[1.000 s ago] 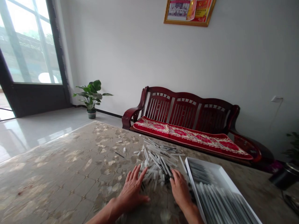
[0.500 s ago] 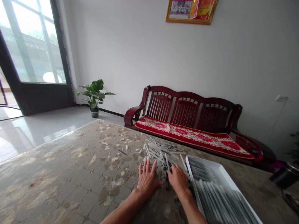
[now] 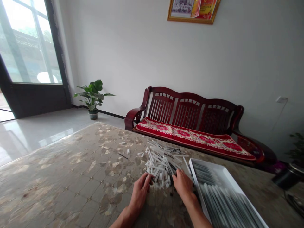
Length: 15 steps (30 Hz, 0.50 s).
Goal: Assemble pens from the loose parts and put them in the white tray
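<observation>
Both left hand (image 3: 140, 193) and right hand (image 3: 182, 185) touch pile (image 3: 161, 161) edge

White pens (image 3: 161, 163) lie heaped (crisscrossed, some dark) on the patterned table (image 3: 71, 177).

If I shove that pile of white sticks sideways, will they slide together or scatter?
Likely scatter: the white sticks lie loose and crisscrossed, not bundled. They look thin, straight and rigid, probably light. On the glossy table, singles may well roll or skid.
</observation>
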Available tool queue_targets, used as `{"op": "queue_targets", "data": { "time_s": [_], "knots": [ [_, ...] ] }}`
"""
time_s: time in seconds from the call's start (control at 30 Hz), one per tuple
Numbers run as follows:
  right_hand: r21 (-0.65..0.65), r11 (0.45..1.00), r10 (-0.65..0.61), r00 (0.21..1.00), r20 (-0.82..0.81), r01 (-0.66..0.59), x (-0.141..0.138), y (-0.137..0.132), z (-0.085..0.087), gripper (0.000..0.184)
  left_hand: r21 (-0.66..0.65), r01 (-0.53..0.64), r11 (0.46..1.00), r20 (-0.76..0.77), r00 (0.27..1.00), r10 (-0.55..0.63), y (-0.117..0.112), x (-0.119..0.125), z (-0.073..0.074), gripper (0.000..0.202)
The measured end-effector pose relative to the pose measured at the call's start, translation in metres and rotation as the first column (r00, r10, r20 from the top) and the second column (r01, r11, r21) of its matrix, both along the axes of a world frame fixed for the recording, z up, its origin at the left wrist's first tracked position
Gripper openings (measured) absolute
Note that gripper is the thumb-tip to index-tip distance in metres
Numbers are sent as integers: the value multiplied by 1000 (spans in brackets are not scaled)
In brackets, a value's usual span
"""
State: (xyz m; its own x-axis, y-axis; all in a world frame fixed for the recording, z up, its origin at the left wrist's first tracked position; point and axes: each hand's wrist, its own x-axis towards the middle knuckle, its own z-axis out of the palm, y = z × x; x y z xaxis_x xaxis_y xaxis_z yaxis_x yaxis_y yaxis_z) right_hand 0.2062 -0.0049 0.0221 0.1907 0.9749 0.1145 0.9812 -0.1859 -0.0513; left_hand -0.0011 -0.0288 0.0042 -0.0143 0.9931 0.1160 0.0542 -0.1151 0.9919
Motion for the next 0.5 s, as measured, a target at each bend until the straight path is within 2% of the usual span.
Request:
{"op": "queue_targets", "data": {
  "time_s": [0.13,0.23,0.3,0.37,0.5],
  "knots": [
    [2,1000,3,1000,10,-3,1,7,3,17,-118,33,992,154,988,-14,5,1,1,54],
    [28,999,-20,1000,11,20,6,5,5,19,-154,48,987,185,983,-19,7,5,-1,51],
    [84,996,-6,999,-44,9,5,-3,5,19,-148,51,988,168,985,-25,8,8,-3,47],
    [163,985,81,985,-152,-56,-3,-15,2,18,-124,68,990,139,989,-51,7,10,-4,44],
    [289,929,319,895,-311,-230,-35,-43,-8,20,-88,169,982,82,983,-162,5,13,-7,42]
  ]
}}
